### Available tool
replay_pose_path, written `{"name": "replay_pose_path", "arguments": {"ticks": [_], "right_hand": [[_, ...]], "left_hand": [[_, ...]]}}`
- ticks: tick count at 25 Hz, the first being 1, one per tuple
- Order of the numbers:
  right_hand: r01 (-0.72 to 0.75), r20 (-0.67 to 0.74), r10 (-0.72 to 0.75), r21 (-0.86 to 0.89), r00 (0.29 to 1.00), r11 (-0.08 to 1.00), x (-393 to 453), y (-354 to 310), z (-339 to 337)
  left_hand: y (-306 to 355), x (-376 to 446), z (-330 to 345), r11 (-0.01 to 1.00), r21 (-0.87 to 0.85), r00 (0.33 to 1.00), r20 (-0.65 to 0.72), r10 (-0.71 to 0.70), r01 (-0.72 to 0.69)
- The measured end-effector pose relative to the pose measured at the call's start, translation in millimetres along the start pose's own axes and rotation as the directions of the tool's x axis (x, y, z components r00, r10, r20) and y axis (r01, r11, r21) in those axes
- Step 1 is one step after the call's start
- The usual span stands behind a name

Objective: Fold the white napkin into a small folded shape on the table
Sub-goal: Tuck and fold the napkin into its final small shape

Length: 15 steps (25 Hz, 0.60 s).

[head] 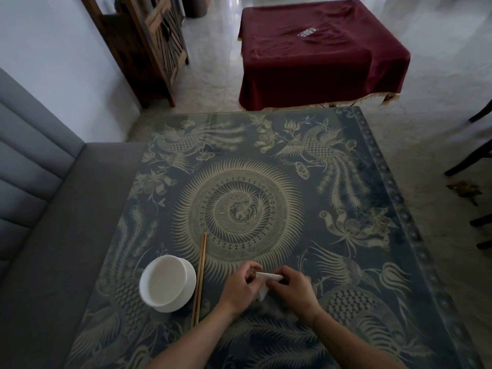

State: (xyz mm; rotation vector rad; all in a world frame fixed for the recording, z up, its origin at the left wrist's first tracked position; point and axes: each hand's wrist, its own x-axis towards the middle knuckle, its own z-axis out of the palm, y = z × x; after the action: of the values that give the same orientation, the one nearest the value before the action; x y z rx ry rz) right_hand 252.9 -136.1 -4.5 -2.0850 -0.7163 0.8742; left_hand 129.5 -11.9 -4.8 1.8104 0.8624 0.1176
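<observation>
Your left hand (241,284) and right hand (291,284) both pinch the napkin (268,276) between them, low over the table's (346,182) near edge; it shows white, narrow, already folded small, a flap hanging below; bowl (166,282) and chopsticks (200,278) lie left

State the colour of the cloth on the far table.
Dark red cloth with a pale fringe, seen in the head view.

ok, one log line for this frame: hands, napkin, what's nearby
left hand: pinching napkin | right hand: pinching napkin | napkin: small, partly folded, between both hands | chopsticks, bowl: left of hands, untouched
</observation>
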Motion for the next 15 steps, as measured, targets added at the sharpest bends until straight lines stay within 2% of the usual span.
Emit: {"name": "replay_pose_path", "arguments": {"ticks": [4,8,12,15], "right_hand": [[-0.100,-0.024,0.102,0.049,0.995,0.994,5.5,3.6,10.1],[-0.084,-0.043,0.082,-0.032,0.996,0.996,4.4,8.7,14.1],[-0.017,-0.061,0.003,-0.234,0.998,0.972,-0.3,13.7,14.7],[0.028,-0.079,-0.061,-0.370,0.995,0.929,-2.5,11.9,16.4]], "left_hand": [[-13.1,-2.8,-2.9,0.991,-0.044,0.989,0.088,-0.118,0.123],[-22.8,-6.6,-4.6,0.987,0.036,0.980,0.117,-0.159,0.156],[-23.8,-12.9,-2.3,0.965,0.229,0.986,0.077,-0.146,0.125],[-20.2,-16.9,0.8,0.879,0.474,0.995,0.049,-0.083,0.050]]}}
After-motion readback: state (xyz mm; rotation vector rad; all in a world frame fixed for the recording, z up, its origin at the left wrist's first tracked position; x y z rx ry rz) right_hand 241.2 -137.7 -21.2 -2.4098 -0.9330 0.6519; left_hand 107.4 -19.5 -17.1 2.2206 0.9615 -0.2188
